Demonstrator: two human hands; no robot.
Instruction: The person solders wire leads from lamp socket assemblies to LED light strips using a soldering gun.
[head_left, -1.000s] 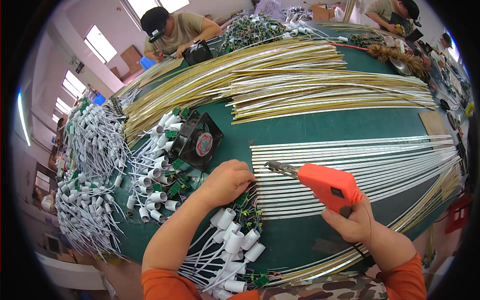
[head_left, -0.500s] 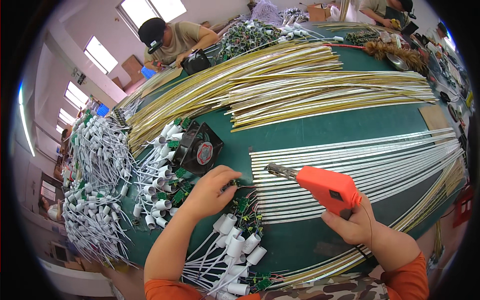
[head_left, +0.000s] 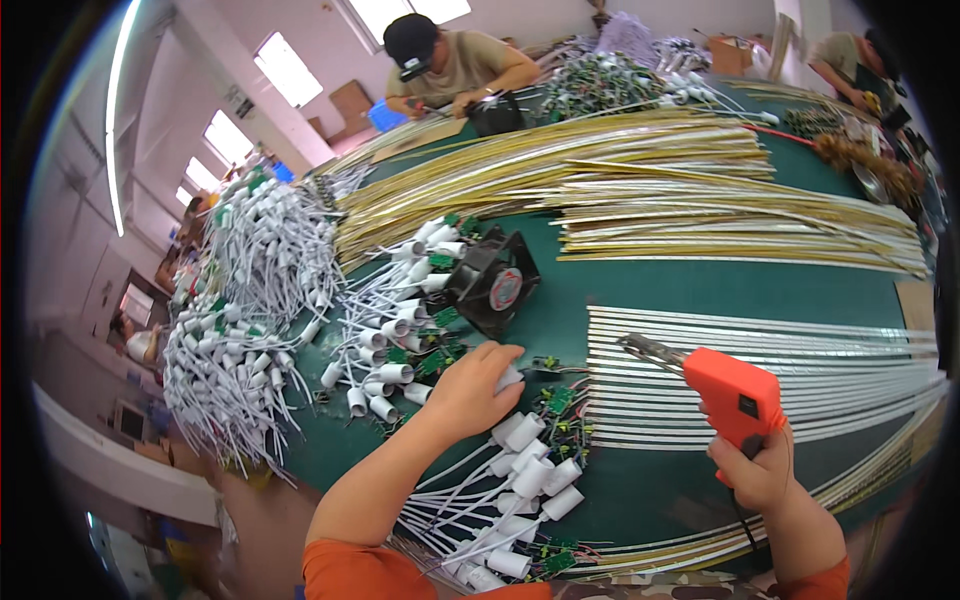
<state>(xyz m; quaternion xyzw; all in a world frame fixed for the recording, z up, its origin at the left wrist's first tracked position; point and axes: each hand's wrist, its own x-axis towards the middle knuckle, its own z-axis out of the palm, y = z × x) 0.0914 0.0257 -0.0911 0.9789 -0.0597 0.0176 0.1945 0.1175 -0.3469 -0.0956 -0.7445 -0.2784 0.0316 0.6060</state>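
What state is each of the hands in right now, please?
Left hand: closed around a white piece, partly hidden.
Right hand: closed, holding an orange-red gun-shaped tool.

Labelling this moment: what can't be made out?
All in the head view:
- White part: mostly covered by the left hand.
- Red gun-shaped tool: handle mostly under the right hand.
- White strips: far ends lost at the dark right rim.
- Green boards: joints too small.

Strips [head_left: 660, 382] — right of the circuit boards [head_left: 562, 401]
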